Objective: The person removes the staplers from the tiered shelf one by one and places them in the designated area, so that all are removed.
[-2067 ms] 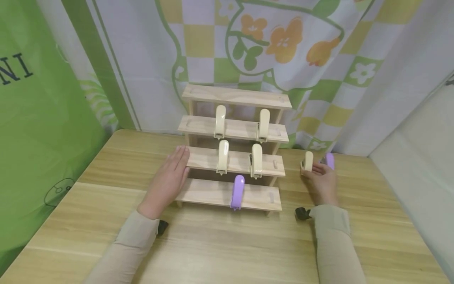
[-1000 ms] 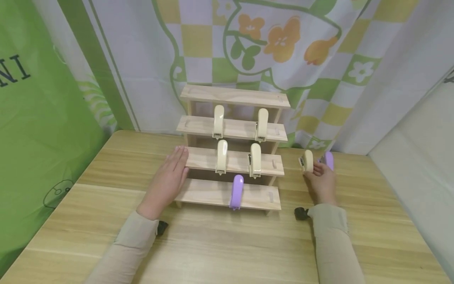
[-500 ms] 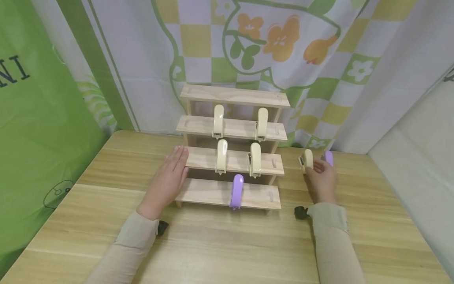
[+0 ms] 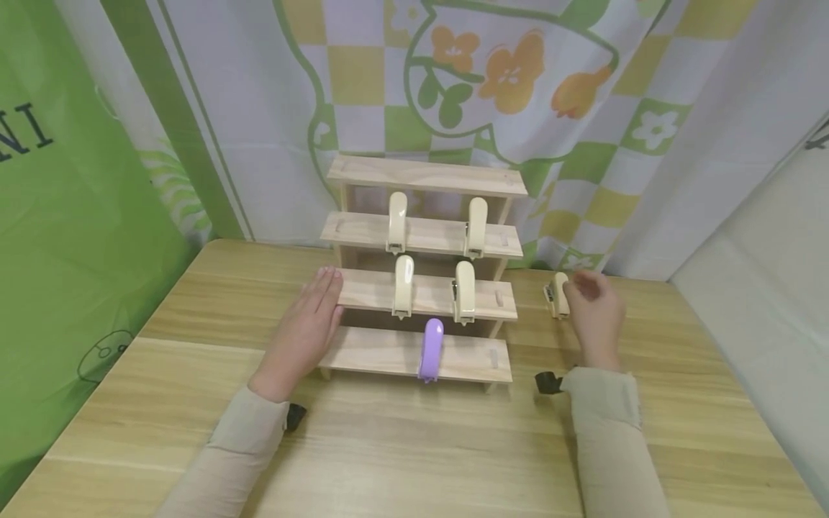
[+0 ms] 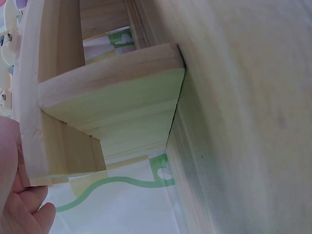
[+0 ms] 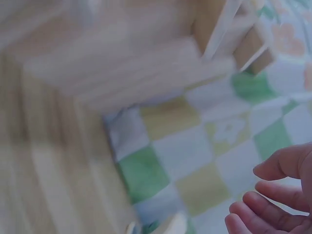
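Note:
My left hand (image 4: 301, 327) lies against the left end of a tiered wooden display rack (image 4: 369, 350), its fingers straight along the second tier from the bottom. The left wrist view shows its fingertips (image 5: 34, 207) at the board's end. My right hand (image 4: 594, 313) is raised over the table beside a cream stapler (image 4: 560, 295), fingers loosely bent. In the right wrist view, the right hand's fingers (image 6: 265, 207) hold nothing. On the rack stand a purple stapler (image 4: 431, 350) on the lowest tier and cream staplers (image 4: 403, 286) in pairs on the two middle tiers.
The rack stands on a wood-grain table (image 4: 414, 453), near a patterned curtain (image 4: 363, 72) at the back. A green cloth (image 4: 65, 252) hangs at the left and a pale cloth (image 4: 764, 237) at the right. A black wrist device (image 4: 548, 383) sits at the right cuff.
My right hand has come off the cream stapler, which stays on the table slightly turned. The purple stapler behind it is now hidden from view. My left hand has stayed in place.

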`<state>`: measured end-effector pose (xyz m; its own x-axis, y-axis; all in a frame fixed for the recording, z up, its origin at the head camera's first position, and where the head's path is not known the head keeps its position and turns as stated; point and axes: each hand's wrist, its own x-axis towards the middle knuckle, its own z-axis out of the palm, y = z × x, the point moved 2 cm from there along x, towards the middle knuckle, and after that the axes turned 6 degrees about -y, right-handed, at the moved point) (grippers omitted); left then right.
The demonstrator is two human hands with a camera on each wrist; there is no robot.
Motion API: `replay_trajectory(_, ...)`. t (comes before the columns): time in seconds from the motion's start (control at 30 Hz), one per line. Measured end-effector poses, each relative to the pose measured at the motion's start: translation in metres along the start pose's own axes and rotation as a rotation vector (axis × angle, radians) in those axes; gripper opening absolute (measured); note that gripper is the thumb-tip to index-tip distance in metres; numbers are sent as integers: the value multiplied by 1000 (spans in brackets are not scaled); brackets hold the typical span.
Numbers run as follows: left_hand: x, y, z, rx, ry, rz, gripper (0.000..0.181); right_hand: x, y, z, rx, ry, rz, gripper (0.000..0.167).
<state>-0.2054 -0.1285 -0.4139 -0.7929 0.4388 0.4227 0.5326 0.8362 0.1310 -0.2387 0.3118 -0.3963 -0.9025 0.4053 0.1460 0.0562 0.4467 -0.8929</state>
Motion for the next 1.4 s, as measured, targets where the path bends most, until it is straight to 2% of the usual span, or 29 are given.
replay_trajectory(0.13,0,-1,0,1,-2,-2,55,-8,-21,1,69,25,-69,35)
replay_trajectory(0.33,0,-1,-1,-5,-5,-7,55,-24,-47,4,147,-31,-127,37)
replay_trajectory(0.5,0,0,-1,0,-2,-8,55,-36,-63,14,226,-47,-219,33)
replay_trajectory(0.67,0,0,-1,2,0,-5,54,-47,-73,23,315,-83,-274,31)
replay_trajectory(1.0,1,0,0,2,-9,2,55,-68,-87,42,370,-190,-351,34)
replay_trajectory(1.17,1,2,-1,0,-3,12,54,-71,-92,49,422,-182,-392,33)
replay_trajectory(1.4,0,1,-2,-9,8,8,54,-63,-105,55,412,-178,-441,35)
